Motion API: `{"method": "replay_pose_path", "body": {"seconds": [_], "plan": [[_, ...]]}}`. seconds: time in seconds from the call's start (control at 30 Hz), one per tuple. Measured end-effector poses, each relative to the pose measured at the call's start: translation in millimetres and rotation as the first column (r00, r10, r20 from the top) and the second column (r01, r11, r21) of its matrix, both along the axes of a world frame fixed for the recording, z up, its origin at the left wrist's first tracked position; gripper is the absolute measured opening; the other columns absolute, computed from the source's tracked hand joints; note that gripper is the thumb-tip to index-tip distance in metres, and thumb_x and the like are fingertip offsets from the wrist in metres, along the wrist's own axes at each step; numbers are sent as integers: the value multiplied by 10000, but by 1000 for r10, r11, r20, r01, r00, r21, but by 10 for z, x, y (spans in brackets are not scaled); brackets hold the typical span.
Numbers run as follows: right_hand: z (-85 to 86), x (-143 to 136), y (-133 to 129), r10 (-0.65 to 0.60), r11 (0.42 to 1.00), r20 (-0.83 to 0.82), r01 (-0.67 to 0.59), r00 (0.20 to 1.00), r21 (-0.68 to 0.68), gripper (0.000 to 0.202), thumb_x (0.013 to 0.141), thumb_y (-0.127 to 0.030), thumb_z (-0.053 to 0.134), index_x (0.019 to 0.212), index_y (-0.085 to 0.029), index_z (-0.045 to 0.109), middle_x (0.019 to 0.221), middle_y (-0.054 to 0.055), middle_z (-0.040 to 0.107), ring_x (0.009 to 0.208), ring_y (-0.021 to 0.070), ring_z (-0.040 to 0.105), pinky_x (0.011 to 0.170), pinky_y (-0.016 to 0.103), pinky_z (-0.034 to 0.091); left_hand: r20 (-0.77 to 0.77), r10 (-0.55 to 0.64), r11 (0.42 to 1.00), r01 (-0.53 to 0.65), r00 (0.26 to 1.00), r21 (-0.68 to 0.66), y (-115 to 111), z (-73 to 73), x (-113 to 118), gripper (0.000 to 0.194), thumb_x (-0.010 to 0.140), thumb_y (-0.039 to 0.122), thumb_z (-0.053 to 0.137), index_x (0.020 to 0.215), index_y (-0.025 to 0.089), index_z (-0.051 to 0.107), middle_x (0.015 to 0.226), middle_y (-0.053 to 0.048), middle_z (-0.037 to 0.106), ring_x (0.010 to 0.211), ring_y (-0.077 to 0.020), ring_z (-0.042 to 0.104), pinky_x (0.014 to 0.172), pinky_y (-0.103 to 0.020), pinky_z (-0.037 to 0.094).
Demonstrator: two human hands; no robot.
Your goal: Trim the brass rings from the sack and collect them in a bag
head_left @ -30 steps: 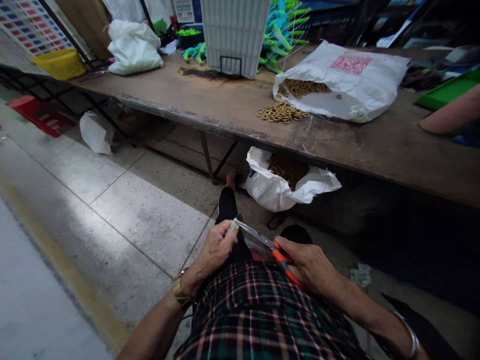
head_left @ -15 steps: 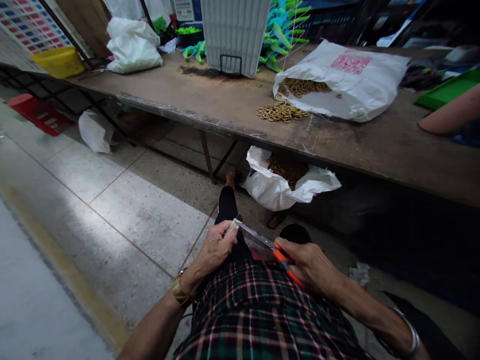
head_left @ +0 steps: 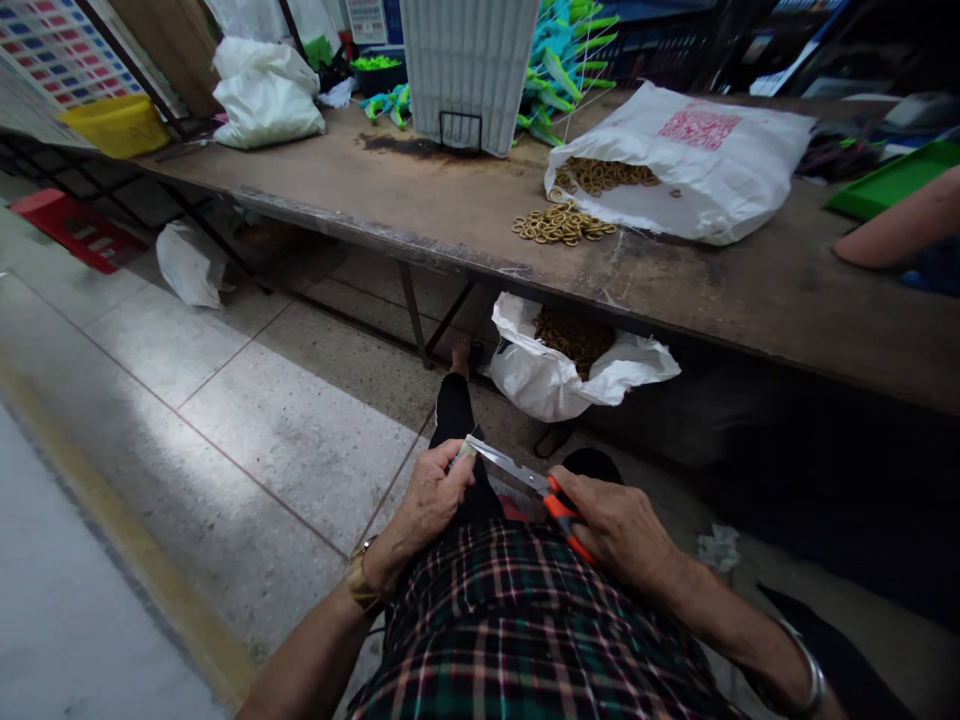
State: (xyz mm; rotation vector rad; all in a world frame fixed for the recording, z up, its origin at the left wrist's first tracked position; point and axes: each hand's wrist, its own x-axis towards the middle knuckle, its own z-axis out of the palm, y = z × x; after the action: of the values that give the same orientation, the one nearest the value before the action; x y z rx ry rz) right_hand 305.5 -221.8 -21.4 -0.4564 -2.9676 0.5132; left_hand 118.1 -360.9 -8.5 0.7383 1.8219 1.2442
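Above my lap, my left hand (head_left: 435, 492) pinches a small pale piece (head_left: 466, 450) between thumb and fingers; its full shape is hidden by the hand. My right hand (head_left: 616, 520) is wrapped round the orange handles of the scissors (head_left: 534, 482). The metal blades point left, with their tips at the pale piece. Beyond my hands, brass-coloured rings (head_left: 564, 223) lie in a pile on the wooden table (head_left: 337, 190), in front of a white sack (head_left: 742, 175) holding more rings.
Below the table edge hangs or stands an open white sack (head_left: 536, 385) of rings. A grey ribbed container (head_left: 469, 70), a white bag (head_left: 270, 95), a yellow basin (head_left: 120, 125) and a green tray (head_left: 892, 180) are on the table. At the right is another person's arm (head_left: 900, 225).
My right hand and the scissors' handles have shifted slightly, and the handles look closer together. My left hand has hardly moved and still holds the pale piece.
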Motion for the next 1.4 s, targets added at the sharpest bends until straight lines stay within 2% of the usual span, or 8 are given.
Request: {"method": "replay_pose_path", "body": {"seconds": [0.17, 0.33, 0.47, 0.7, 0.83, 0.97, 1.17, 1.4], "plan": [[40, -57, -18, 3, 993, 13, -2, 1000, -116, 232, 771, -185, 402, 967, -211, 524, 790, 29, 678, 665, 134, 622, 561, 202, 412, 38, 48, 999, -48, 998, -2, 12, -4, 17, 328, 839, 424, 416, 651, 169, 497, 459, 63, 408, 414, -71, 357, 442, -202, 270], [94, -94, -46, 12, 968, 62, 5, 998, -252, 195, 805, -224, 395, 949, -224, 528, 755, 8, 670, 608, 119, 606, 547, 195, 407, -268, 96, 995, -81, 959, 66, -4, -82, 33, 260, 860, 327, 402, 735, 167, 565, 569, 35, 470, 522, -90, 418, 523, -209, 330], [99, -103, -58, -9, 983, 50, 18, 999, -184, 227, 804, -241, 389, 982, -203, 524, 793, 38, 680, 685, 141, 631, 575, 205, 424, -469, 127, 991, -92, 874, 98, -8, -133, 50, 238, 866, 252, 392, 764, 167, 589, 692, -5, 551, 648, -117, 483, 631, -230, 384], [90, -127, -84, -29, 986, 103, 45, 994, -158, 189, 756, -204, 413, 907, -219, 526, 733, 4, 672, 581, 126, 604, 505, 199, 376, -537, 137, 990, -103, 832, 94, -14, -205, 61, 248, 867, 242, 393, 952, 173, 615, 888, -82, 649, 808, -179, 573, 758, -284, 419], [120, -138, -94, -26, 981, 113, 48, 993, -190, 178, 737, -187, 410, 866, -232, 525, 712, -10, 669, 521, 108, 567, 481, 191, 350, -461, 183, 982, -144, 868, 120, -15, -198, 61, 228, 848, 262, 433, 957, 206, 625, 918, -76, 656, 839, -193, 575, 788, -292, 409], [122, -130, -86, -29, 985, 57, 38, 998, -168, 206, 738, -184, 409, 892, -231, 536, 723, 2, 675, 574, 118, 591, 506, 190, 372, -382, 188, 981, -153, 905, 119, -9, -153, 55, 223, 852, 308, 426, 830, 198, 618, 791, -40, 615, 745, -167, 537, 720, -265, 396], [117, -112, -69, -8, 991, 20, 11, 1000, -134, 223, 769, -205, 408, 944, -218, 547, 737, 15, 679, 623, 132, 615, 533, 198, 400, -3, 159, 986, -159, 987, 41, -6, -135, -18, 385, 870, 406, 340, 667, 170, 565, 639, -16, 555, 586, -125, 473, 595, -245, 369], [52, -75, -66, -31, 996, -20, 29, 999, -85, 256, 776, -197, 400, 988, -207, 544, 765, 25, 690, 630, 135, 623, 538, 203, 407, 398, 214, 963, -262, 892, 69, -21, -134, -88, 273, 763, 403, 573, 862, 149, 590, 646, 33, 475, 550, -67, 399, 529, -193, 316]]}}
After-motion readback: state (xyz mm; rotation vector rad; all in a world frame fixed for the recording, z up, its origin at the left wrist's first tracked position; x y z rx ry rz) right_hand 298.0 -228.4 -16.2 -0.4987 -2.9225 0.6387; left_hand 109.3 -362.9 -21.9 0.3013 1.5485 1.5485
